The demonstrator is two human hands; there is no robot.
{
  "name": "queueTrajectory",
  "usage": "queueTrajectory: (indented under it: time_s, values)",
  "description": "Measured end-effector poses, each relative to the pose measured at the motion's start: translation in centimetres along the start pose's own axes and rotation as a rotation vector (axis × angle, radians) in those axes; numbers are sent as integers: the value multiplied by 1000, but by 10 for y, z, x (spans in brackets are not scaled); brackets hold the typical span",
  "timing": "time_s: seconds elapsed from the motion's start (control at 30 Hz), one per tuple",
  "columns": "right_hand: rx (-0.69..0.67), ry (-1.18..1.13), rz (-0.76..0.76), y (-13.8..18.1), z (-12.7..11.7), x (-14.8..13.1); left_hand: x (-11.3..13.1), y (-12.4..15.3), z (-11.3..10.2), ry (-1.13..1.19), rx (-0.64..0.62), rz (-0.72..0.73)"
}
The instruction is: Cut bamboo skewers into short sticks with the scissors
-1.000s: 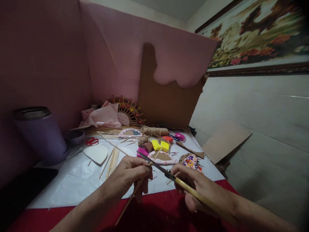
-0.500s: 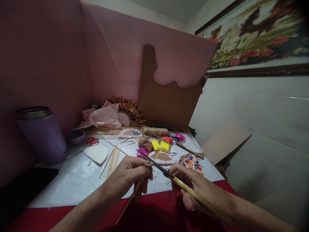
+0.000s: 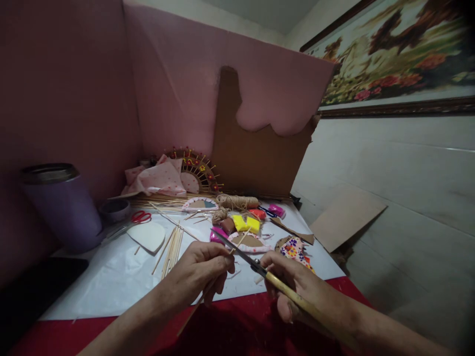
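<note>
Stick (image 3: pixel 243 238), pinched in our left hand (image 3: pixel 204 264), slants away rightward; scissors (image 3: pixel 258 266), grasped in our right hand (image 3: pixel 297 275), cross it just beyond the left fingertips (image 3: pixel 227 260).

**Dim light in a pink-and-white corner**

From where I stand, a broad pink panel (image 3: pixel 178 74) spans the back, meeting a darker panel (image 3: pixel 63 89) that fills the upper left of the frame. A pale tiled wall (image 3: pixel 408 168) rises at the right, its joints faint. High on it, upper right, hangs a framed picture (image 3: pixel 404 54) with flowers. Grey ceiling (image 3: pixel 267 12) shows at top centre. Below, the surface (image 3: pixel 107 287) is white, red at its near edge. Shadow gathers lower left.
</note>
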State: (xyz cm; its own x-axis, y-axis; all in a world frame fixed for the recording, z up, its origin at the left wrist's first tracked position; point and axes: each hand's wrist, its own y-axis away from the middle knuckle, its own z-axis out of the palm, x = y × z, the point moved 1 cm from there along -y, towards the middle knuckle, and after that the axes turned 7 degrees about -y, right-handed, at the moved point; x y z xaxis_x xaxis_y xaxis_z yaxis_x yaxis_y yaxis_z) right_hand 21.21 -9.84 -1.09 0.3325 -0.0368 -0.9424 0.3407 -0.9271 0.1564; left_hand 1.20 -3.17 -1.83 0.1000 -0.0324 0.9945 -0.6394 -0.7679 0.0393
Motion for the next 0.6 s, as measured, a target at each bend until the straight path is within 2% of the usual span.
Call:
queueTrajectory:
  time_s: [0.27, 0.6]
  values:
    - [-46, -30, -113, -1, -2, 9, -4, -1, -1, 49, -25, 37]
    - [-34, -12, -95, -2, 1, -3, -2, -1, 1, 36, 1, 19]
